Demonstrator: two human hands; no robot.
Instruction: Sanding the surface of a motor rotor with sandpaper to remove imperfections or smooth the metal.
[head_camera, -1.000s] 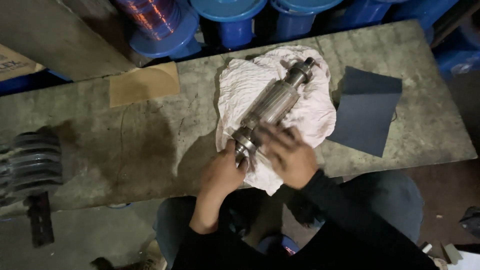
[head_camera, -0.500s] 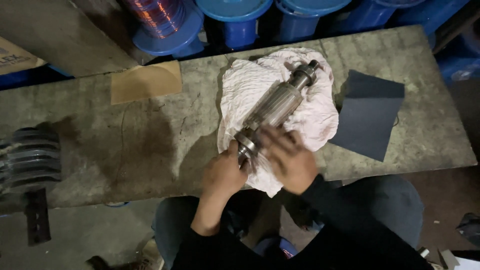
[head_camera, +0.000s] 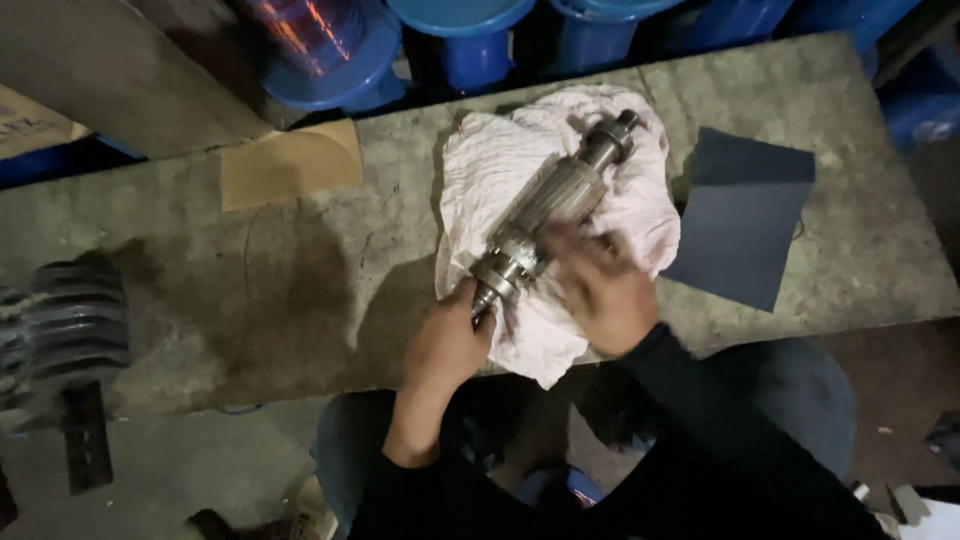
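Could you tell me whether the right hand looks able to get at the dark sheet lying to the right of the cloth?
Probably yes. The right hand rests on the metal shaft over the white cloth, and the dark sheet lies flat just beyond, with only bare bench between them.

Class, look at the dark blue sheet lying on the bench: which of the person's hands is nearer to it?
Right. The right hand rests on the metal rotor, just left of the dark blue sheet. The left hand grips the rotor's near end, farther left.

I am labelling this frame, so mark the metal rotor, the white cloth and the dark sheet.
metal rotor (head_camera: 560, 195), head view, on its ribbed middle.
white cloth (head_camera: 490, 170), head view, on its left part.
dark sheet (head_camera: 740, 215), head view, on its centre.
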